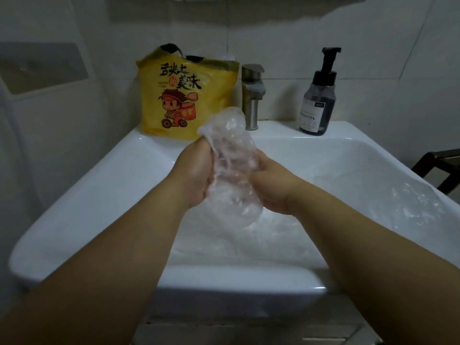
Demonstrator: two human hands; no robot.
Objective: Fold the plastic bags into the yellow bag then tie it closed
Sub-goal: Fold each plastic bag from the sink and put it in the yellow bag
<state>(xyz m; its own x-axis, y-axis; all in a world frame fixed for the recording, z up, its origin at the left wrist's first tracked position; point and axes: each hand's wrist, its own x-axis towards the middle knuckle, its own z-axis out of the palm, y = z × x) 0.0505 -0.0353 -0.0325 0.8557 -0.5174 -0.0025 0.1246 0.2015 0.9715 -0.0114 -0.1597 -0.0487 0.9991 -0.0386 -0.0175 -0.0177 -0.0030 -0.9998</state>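
Fingers of my left hand [196,170] and my right hand [273,188] are clenched around a crumpled clear plastic bag [231,158], held upright between them above the sink [74,195] basin. More clear plastic [410,202] lies in the basin on the right. The yellow bag [184,95] stands on the sink's back rim, just beside the faucet [252,100], its black handles sticking up.

A home bathroom: a white sink [74,195] is sitting below a steel tap [252,95], a soap pump bottle [318,103] standing against the tiled wall [373,46].
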